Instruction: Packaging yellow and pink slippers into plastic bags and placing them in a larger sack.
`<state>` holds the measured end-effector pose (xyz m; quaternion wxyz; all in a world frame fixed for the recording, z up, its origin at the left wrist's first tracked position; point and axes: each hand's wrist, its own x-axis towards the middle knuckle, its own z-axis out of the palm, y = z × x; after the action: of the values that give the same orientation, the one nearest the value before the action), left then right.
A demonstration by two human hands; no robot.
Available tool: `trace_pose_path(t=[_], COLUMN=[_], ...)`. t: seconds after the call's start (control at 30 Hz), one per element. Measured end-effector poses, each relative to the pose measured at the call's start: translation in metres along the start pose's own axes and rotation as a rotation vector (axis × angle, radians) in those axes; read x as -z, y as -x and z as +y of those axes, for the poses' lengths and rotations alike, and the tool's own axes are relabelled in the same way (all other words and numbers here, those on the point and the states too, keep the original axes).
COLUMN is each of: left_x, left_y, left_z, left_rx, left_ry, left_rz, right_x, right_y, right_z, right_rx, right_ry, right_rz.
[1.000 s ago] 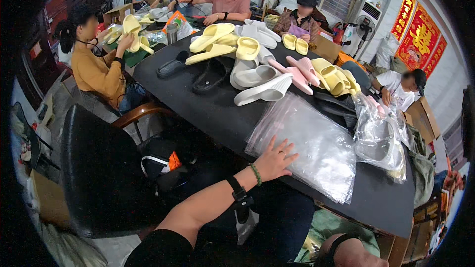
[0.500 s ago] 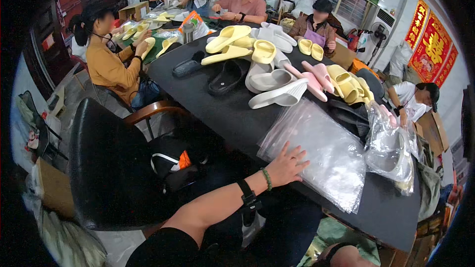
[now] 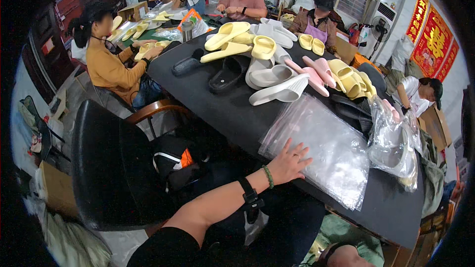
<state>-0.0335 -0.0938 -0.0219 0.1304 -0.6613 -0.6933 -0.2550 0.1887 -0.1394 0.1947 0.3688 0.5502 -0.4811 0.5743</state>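
My left hand (image 3: pixel 289 164) rests with its fingers spread on the near edge of a stack of clear plastic bags (image 3: pixel 329 143). Nothing is held in it. The stack lies flat on the dark table (image 3: pixel 198 104), by its front edge. At the bottom edge of the picture, only a bit of my right hand (image 3: pixel 348 256) shows beside a black strap, its fingers hidden. Beyond the bags lie a light grey slipper (image 3: pixel 282 90) and pink slippers (image 3: pixel 316 80). Right of the stack sit bagged slippers (image 3: pixel 393 148), wrapped in clear plastic.
Yellow slippers (image 3: pixel 227 37) and black slippers (image 3: pixel 229 75) are heaped farther back. A black chair (image 3: pixel 109 168) stands at my left, a dark bag (image 3: pixel 173 163) beside it. Several people sit or stand around the tables, one in a mustard top (image 3: pixel 111 71) handling yellow slippers.
My left hand stays spread on the bags. The person in the mustard top has lowered the yellow slipper to the table edge. At right, a person in white has shifted slightly.
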Motion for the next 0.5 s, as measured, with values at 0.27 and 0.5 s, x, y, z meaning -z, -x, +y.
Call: trace_pose_path(t=[0.27, 0.5], left_x=[0.002, 0.004], left_y=[0.005, -0.003], left_z=[0.003, 0.0], left_rx=[-0.007, -0.059], left_ry=[-0.013, 0.034], left_rz=[-0.002, 0.011], right_x=[0.038, 0.075], right_y=[-0.039, 0.07], right_z=[0.007, -0.079], right_rx=[-0.27, -0.916], right_ry=[-0.038, 0.863], right_rz=[-0.354, 0.028])
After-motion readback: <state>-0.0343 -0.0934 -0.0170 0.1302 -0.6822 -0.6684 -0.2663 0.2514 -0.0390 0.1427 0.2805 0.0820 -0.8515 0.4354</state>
